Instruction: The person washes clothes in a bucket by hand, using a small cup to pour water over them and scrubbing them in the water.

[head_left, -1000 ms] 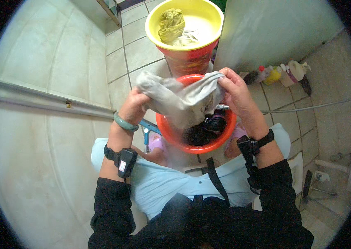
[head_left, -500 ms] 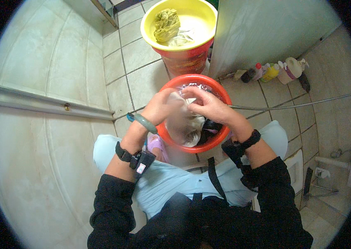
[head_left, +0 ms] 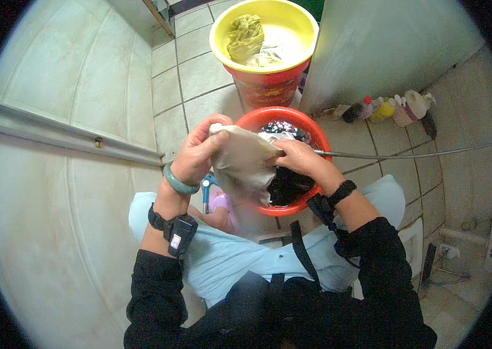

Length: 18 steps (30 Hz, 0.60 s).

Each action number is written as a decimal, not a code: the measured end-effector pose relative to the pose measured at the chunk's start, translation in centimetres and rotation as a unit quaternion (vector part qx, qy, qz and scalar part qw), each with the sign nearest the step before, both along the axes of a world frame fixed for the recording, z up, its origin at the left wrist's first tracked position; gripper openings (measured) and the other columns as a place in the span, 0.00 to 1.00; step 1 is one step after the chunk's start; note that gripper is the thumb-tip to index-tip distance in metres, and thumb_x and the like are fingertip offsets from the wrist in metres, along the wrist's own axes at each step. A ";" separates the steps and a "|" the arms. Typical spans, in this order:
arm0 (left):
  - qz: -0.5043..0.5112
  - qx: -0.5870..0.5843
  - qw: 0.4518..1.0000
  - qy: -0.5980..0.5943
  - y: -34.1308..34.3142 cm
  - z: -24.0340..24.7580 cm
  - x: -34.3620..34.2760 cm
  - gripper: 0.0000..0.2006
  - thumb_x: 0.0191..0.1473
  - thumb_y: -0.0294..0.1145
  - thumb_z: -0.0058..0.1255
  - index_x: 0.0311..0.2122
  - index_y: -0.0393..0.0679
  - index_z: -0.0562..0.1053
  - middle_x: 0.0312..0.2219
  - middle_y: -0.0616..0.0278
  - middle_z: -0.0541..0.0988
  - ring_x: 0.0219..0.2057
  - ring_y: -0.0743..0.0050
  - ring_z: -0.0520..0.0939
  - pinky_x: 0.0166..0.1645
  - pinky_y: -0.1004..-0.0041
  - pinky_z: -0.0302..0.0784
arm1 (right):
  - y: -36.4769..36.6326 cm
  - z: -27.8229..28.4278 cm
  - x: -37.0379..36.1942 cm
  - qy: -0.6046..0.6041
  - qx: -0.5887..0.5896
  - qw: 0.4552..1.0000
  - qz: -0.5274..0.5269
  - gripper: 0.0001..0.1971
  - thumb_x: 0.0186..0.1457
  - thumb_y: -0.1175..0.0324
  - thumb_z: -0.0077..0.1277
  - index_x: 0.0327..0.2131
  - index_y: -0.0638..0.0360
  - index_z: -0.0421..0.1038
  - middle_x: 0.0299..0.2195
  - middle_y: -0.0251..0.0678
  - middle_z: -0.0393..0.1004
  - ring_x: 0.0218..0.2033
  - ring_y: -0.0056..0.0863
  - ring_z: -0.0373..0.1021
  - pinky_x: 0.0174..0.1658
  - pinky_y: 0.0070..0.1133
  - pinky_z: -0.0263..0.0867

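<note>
A wet white cloth (head_left: pixel 240 158) is stretched between my hands over a red basin (head_left: pixel 323 142). Its upper corner is pinched in my left hand (head_left: pixel 199 152), raised at the basin's left rim. My right hand (head_left: pixel 301 158) grips the cloth farther right, fingers curled into it above the water. The lower part of the cloth hangs toward the near side of the basin, slightly blurred. Dark fabric (head_left: pixel 290 187) lies in the water below, and some bubbles show at the far side.
Beyond the basin stands a red bucket (head_left: pixel 266 87) with a yellow tub (head_left: pixel 218 49) on top, holding yellow-green fabric (head_left: pixel 245 36) and whitish cloth. Several bottles (head_left: pixel 383 110) line the partition at right. A metal hose (head_left: pixel 409 155) runs rightward. A blue-handled brush-like item (head_left: pixel 206 189) is by my foot.
My hands have moved apart, the left going left with the cloth's corner. The cloth, bunched before, is now spread out, uncovering more dark fabric. The view has shifted slightly.
</note>
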<state>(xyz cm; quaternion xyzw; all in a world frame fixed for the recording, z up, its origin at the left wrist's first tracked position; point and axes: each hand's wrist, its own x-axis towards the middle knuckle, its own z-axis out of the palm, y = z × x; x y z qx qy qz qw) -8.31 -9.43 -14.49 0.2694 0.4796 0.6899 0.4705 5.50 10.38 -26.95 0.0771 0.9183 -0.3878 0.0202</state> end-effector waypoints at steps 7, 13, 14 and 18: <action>0.086 0.058 0.994 0.029 -0.6 -0.4 -1.1 0.10 0.55 0.31 0.47 0.43 0.46 0.68 0.36 0.71 0.72 0.38 0.84 0.70 0.42 0.80 0.66 | 2.3 -1.2 0.1 0.011 -0.031 0.999 0.003 0.12 0.47 0.67 0.45 0.37 0.57 0.70 0.34 0.45 0.72 0.36 0.43 0.69 0.40 0.32 0.64; 0.193 -0.021 0.962 0.190 -0.7 -0.8 -2.8 0.09 0.56 0.32 0.46 0.43 0.45 0.68 0.33 0.72 0.72 0.34 0.88 0.69 0.38 0.83 0.65 | 1.3 4.6 0.6 0.129 -0.261 0.944 -0.158 0.11 0.52 0.73 0.37 0.38 0.65 0.67 0.28 0.35 0.70 0.30 0.23 0.67 0.34 0.21 0.64; 0.182 -0.055 0.952 0.241 -0.4 -1.0 -3.0 0.09 0.56 0.31 0.46 0.42 0.45 0.68 0.32 0.72 0.71 0.34 0.88 0.68 0.36 0.84 0.65 | 1.3 5.5 0.6 0.176 -0.266 0.933 -0.169 0.10 0.53 0.74 0.37 0.37 0.64 0.67 0.29 0.29 0.70 0.29 0.17 0.65 0.32 0.17 0.63; 0.155 -0.097 0.911 0.369 0.5 -1.4 -2.0 0.10 0.53 0.31 0.49 0.40 0.42 0.68 0.28 0.70 0.71 0.32 0.85 0.69 0.37 0.82 0.68 | 1.0 11.7 0.8 0.247 -0.300 0.909 -0.153 0.09 0.58 0.72 0.37 0.36 0.63 0.67 0.29 0.25 0.68 0.32 0.13 0.62 0.35 0.14 0.60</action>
